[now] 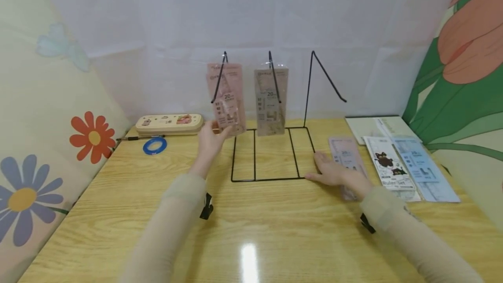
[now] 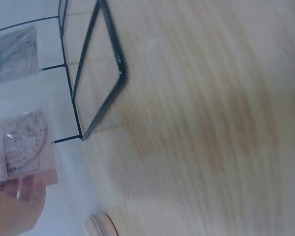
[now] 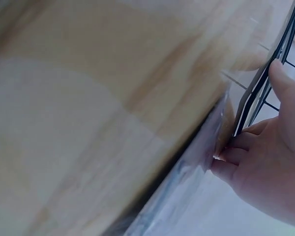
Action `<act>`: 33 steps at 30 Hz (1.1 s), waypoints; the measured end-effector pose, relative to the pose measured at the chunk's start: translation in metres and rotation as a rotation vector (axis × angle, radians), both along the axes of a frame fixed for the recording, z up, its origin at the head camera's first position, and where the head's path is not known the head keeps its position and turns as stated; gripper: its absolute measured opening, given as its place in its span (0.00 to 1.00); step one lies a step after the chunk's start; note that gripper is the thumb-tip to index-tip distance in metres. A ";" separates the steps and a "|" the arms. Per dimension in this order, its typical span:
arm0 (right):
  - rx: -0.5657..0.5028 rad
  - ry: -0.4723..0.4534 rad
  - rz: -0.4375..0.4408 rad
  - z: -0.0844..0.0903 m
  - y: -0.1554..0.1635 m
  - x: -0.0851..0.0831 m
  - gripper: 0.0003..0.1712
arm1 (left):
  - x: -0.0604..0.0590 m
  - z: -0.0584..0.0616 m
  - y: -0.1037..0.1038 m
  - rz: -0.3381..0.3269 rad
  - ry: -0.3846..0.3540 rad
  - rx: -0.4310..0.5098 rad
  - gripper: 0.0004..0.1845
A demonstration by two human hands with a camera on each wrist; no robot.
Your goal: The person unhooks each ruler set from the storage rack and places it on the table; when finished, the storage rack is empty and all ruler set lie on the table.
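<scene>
Pink ruler packet [image 1: 227,99] hangs long-axis upright on the wire rack's [image 1: 271,152] leftmost hook, its bottom edge pinched by the left hand [image 1: 210,139]; right hand [image 1: 334,171] rests spread flat at the rack's right base, on the worktop [image 1: 251,226].

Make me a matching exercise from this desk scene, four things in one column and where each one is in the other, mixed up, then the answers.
Things:
1. pink ruler pack
2. blue tape roll
3. pencil case
4. right hand

Places:
A. flat on the table by the wire rack's base
B. far left, near the wall
C. hanging on the left hook
D. just in front of the pencil case

Pairs: 1-C, 2-D, 3-B, 4-A
</scene>
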State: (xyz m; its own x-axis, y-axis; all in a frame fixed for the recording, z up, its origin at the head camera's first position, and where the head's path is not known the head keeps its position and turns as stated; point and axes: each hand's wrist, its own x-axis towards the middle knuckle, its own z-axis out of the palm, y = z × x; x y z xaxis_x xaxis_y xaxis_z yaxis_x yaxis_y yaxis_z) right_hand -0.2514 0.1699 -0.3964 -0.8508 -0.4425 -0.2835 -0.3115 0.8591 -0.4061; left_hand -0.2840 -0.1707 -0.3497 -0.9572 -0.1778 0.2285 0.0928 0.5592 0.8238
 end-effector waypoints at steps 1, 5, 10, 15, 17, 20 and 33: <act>0.001 0.001 -0.001 0.000 0.000 0.000 0.52 | -0.002 0.001 0.000 -0.009 -0.010 0.011 0.24; -0.007 -0.006 0.000 -0.001 0.000 -0.001 0.53 | -0.008 0.004 0.002 -0.042 -0.036 0.073 0.22; -0.014 -0.010 -0.002 -0.003 0.000 -0.001 0.54 | -0.006 0.003 0.001 -0.056 -0.023 0.120 0.18; -0.017 -0.002 0.004 -0.005 0.000 -0.001 0.53 | 0.007 -0.002 -0.004 -0.109 0.025 0.094 0.17; -0.016 -0.006 0.006 -0.004 -0.001 0.000 0.53 | 0.015 -0.004 -0.007 -0.132 0.043 0.079 0.17; -0.009 -0.013 0.006 -0.004 -0.002 0.000 0.52 | 0.030 -0.007 -0.011 -0.161 0.064 0.058 0.17; -0.015 -0.007 0.001 -0.003 -0.001 -0.001 0.53 | 0.104 -0.020 -0.020 -0.296 0.123 0.128 0.13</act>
